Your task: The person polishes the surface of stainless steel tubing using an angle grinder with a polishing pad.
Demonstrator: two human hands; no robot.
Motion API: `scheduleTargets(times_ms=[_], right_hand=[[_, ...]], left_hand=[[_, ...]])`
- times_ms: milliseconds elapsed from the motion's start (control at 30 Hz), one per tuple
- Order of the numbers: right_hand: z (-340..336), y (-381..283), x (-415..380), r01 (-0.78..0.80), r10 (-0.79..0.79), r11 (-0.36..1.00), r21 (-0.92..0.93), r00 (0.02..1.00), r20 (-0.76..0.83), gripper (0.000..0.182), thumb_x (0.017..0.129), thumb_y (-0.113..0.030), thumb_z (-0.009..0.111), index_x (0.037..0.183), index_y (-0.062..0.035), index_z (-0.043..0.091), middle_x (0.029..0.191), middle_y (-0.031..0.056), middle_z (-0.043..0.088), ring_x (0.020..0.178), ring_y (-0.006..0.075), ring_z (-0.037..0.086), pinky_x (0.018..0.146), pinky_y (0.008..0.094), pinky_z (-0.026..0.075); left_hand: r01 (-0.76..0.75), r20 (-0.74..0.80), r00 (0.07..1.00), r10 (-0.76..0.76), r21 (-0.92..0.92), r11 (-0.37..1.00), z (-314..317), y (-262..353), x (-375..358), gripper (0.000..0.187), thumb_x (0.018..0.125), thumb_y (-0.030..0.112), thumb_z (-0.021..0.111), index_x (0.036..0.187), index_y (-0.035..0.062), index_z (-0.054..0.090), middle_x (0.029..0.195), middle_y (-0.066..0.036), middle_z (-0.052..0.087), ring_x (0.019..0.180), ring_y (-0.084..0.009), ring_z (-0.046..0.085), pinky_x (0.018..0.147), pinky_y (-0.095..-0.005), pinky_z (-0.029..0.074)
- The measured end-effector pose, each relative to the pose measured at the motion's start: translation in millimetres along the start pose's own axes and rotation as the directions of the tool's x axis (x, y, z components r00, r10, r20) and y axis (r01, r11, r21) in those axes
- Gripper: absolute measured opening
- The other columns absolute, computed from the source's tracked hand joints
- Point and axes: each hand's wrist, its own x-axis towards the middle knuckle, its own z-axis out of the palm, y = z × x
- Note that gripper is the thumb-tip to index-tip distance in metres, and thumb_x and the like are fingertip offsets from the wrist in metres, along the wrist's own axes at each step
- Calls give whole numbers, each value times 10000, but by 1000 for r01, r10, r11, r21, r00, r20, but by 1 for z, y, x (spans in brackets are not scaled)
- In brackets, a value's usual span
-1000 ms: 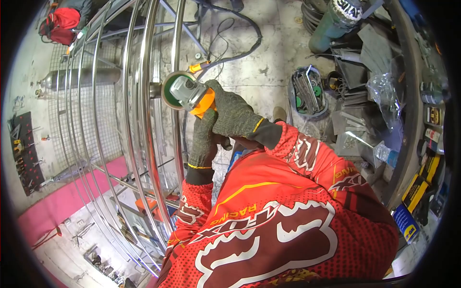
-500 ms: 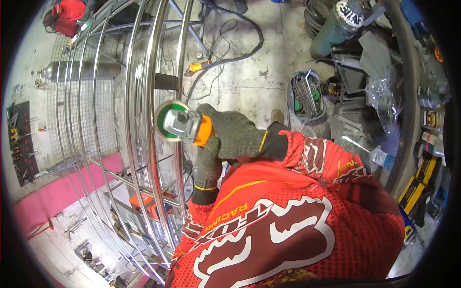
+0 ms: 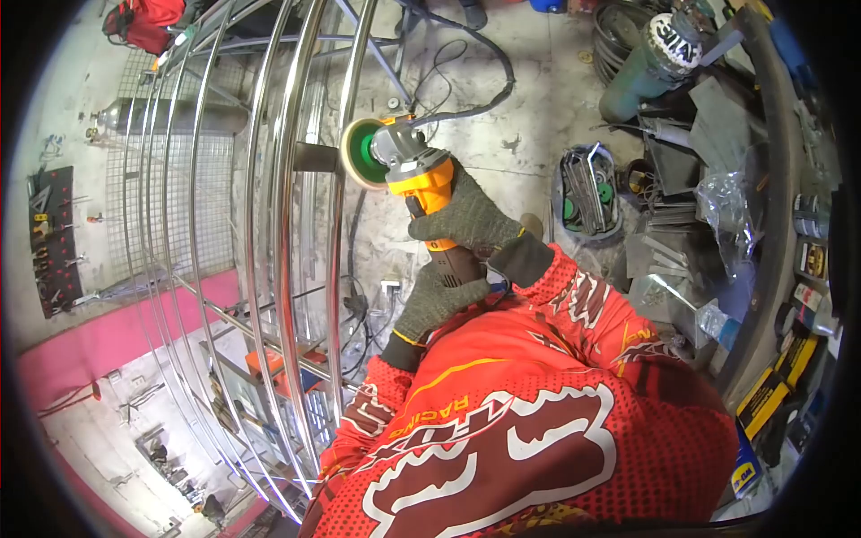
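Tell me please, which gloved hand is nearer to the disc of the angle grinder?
The right hand. It grips the angle grinder near its yellow section, while the left hand is at the rear end, farther from the green disc.

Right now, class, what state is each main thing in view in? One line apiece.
Right hand: gloved, closed around the grinder's body
Left hand: gloved, around the grinder's rear end
Grinder: held off the floor; on or off, cannot tell
Disc: mounted; contact with the metal unclear
Metal tubes: shiny, side by side
Tub: open, filled
Plastic wrap: crumpled
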Motion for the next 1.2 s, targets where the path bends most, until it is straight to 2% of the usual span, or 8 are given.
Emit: scheduleTargets(times_ms=[467,600,667,733,800,967,1067,1200], right_hand=[[-8,15,-6,20,11,956,294,994,-105,617,728,13,841,1268,-80,556,1005,18,627,841,134,640,749,335,576],[-19,23,-13,28,16,938,345,992,-125,500,786,-28,796,1229,-56,567,945,62,661,791,181,675,723,369,593],[-27,22,-20,-29,97,893,449,987,-130,451,810,-48,768,1209,-37,560,910,92,677,765,224,689,705,375,591],[-40,23,-29,-61,152,878,474,976,-155,449,813,-56,766,1209,-34,555,935,109,679,793,247,702,730,392,602],[-48,22,-40,-17,141,871,491,966,-217,430,819,-82,757,1194,-18,555,954,128,680,813,265,708,774,421,616],[-69,28,-54,-26,162,857,514,962,-221,430,824,-113,755,1188,2,557,953,134,680,837,275,709,801,431,615],[-71,24,-57,-47,206,805,591,957,-204,430,814,-134,779,1183,-30,584,977,119,681,855,278,710,819,440,609],[-72,20,-55,-12,126,812,584,980,-156,434,801,-112,754,1194,-31,588,987,117,685,855,280,716,814,444,614]], left_hand=[[-142,-123,974,193,337,931,-18,7,1,356,788,268,844,969,22,661,828,-52,700,721,-136,651,653,-312,534],[-228,36,966,254,577,784,-35,21,3,426,832,366,808,993,5,649,823,-72,694,705,-132,642,646,-306,532],[-95,25,995,98,559,824,-49,36,4,452,912,420,727,1008,-11,634,811,-61,664,687,-138,641,666,-304,536],[-98,-54,994,97,-16,995,-64,34,5,271,893,239,678,1024,10,620,822,-50,625,730,-156,630,749,-360,567],[-160,-62,987,148,-486,859,-78,25,12,289,804,22,609,1092,23,594,932,-73,627,808,-167,637,819,-402,580],[-147,-36,987,154,-569,809,-72,4,36,312,831,23,648,1135,35,583,980,-106,645,870,-216,662,845,-442,590],[-216,-167,972,166,-358,909,-59,36,53,327,930,127,704,1209,30,566,1053,-135,670,819,-206,673,746,-389,610],[-482,-152,872,466,-91,871,-51,101,73,337,926,102,722,1232,9,615,1056,-106,686,834,-158,666,750,-311,594]])
